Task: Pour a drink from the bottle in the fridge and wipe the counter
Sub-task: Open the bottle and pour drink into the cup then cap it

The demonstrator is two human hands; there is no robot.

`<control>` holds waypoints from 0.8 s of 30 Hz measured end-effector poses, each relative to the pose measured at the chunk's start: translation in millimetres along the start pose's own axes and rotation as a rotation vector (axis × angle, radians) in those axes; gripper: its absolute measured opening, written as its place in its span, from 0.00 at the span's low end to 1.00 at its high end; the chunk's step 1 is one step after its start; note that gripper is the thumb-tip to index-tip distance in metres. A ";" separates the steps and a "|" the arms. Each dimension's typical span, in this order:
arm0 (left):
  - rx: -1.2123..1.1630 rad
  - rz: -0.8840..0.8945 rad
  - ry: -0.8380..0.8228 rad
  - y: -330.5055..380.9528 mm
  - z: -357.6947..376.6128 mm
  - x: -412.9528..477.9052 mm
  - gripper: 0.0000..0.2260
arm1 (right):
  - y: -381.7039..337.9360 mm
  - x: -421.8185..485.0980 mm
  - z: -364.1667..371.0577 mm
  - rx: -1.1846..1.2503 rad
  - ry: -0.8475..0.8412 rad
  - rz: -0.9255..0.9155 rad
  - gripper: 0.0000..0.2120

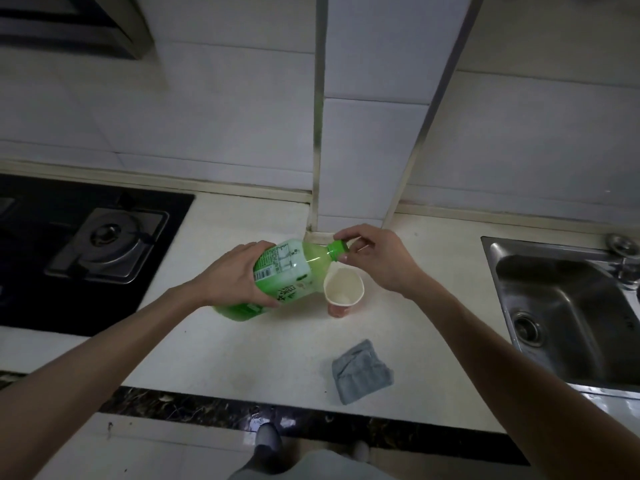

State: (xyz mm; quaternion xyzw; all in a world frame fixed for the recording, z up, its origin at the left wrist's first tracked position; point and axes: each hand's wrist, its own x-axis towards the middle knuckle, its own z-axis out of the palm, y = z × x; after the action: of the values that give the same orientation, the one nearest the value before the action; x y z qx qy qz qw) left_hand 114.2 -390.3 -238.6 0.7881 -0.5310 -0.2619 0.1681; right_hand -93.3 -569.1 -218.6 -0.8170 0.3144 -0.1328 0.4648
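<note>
A view looking down from head height onto a pale kitchen counter (pixel 225 362) against a white tiled wall. Far left, at nine o'clock in the view, a black gas hob (pixel 41 278) is set into the counter, with one round burner (pixel 110 237) on a metal plate. Above it, at eleven o'clock, shows the corner of a range hood (pixel 86 26). Near the centre, the left hand (pixel 239 275) wraps around the lower body of a green plastic drink bottle (pixel 287 268), fingers curled over its label. The bottle is tilted, its base low at eight o'clock and its neck raised toward two o'clock; whether the base touches the counter cannot be told. Its green cap (pixel 338 250) is on the neck, and the right hand (pixel 377 261) pinches that cap between thumb and fingertips. Just beneath the neck, a paper cup (pixel 341 308) stands upright on the counter, orange outside, white inside, with no liquid visible in it. From the cup, at five o'clock and well apart, a folded grey cloth (pixel 362 372) lies flat near the counter's front edge. Far right, at three o'clock in the view, a stainless steel sink (pixel 588 327) is sunk into the counter, with its drain at the bottom and the base of a tap (pixel 623 251) at its far rim. At six o'clock, below the counter edge, a grey shoe (pixel 268 441) shows on the floor.
</note>
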 end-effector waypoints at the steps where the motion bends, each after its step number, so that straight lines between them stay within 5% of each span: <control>1: -0.063 -0.017 -0.016 -1.3 -3.4 -2.4 0.38 | -4.5 1.3 -0.8 -0.006 -0.018 -0.046 0.15; 5: -0.340 -0.097 -0.115 -6.0 -15.7 -12.9 0.34 | -25.5 9.1 -4.2 -0.007 -0.045 -0.188 0.16; 11: -0.431 -0.097 -0.090 -12.3 -20.9 -23.6 0.35 | -56.1 22.2 4.6 -0.075 -0.084 -0.100 0.09; 19: -0.355 -0.062 -0.042 -17.4 -23.1 -35.0 0.35 | -68.4 25.3 33.5 -0.381 -0.002 0.013 0.42; 22: -0.363 -0.077 0.002 -25.0 -26.4 -38.3 0.35 | -71.9 26.8 29.7 -0.351 -0.108 -0.001 0.37; 24: -0.359 -0.081 0.023 -30.8 -29.7 -39.9 0.36 | -72.8 29.7 25.2 -0.284 -0.166 -0.072 0.24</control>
State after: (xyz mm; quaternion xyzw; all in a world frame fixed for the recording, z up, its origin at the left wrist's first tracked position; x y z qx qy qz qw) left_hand 142.9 -342.1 -222.1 0.7693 -0.4415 -0.3500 0.3012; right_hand -29.3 -544.1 -172.8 -0.8934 0.2612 -0.0355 0.3638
